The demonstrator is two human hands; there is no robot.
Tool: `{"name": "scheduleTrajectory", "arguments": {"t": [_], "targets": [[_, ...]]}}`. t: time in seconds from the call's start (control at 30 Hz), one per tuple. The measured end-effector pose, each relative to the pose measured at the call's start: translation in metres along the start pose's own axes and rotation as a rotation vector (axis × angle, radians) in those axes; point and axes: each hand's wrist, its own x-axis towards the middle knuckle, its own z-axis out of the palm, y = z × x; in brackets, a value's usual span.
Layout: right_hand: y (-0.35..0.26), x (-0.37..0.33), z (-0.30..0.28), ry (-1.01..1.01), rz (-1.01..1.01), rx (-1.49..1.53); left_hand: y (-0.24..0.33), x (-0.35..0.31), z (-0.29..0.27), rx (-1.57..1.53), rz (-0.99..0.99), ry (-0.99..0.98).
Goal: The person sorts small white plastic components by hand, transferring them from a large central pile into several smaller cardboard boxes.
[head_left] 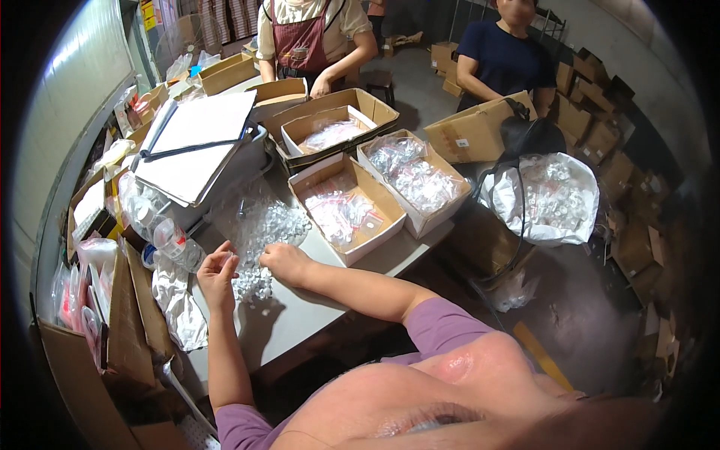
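Pieces point(279, 223), small and whitish, lie heaped on the tabletop point(289, 321) before me. My left hand point(217, 276) is narrow, thumb near fingers; my right hand point(285, 264) is curled at the heap. I cannot tell whether either holds anything. A clear bottle point(178, 246) lies beside my left.

Parts point(281, 225) are white; sleeves point(450, 328) purple; apron point(300, 37) maroon.

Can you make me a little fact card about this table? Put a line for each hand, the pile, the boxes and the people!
Pile: small whitish pieces
Left hand: fingers bent, beside the pile; anything held is too small to tell
Right hand: curled, at the pile
Boxes: open, clear bags inside
People: one in a dark red apron, one in a dark shirt
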Motion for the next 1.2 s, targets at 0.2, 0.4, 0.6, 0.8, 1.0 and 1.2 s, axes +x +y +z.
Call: {"name": "scheduleTrajectory", "arguments": {"t": [0.2, 0.4, 0.6, 0.8, 1.0, 1.2], "targets": [[0.003, -0.001, -0.001, 0.016, 0.011, 0.062, 0.001, 0.0, -0.002, -0.134, -0.117, -0.094], [0.005, 0.004, -0.009, 0.002, 0.018, 0.182, -0.003, 0.003, -0.004, -0.085, -0.032, -0.122], [0.005, 0.012, -0.023, -0.11, 0.412, 1.172, 0.0, -0.001, 0.008, 0.06, -0.038, -0.121], [0.002, 0.016, -0.026, 0.012, 0.762, 1.915, 0.005, -0.005, 0.015, 0.25, -0.045, -0.123], [0.011, 0.018, -0.015, 0.048, 0.908, 2.22, -0.001, -0.006, 0.018, 0.222, -0.045, -0.185], [0.016, 0.012, -0.005, 0.018, 0.755, 2.056, -0.001, -0.007, 0.023, 0.241, -0.102, -0.182]]}}
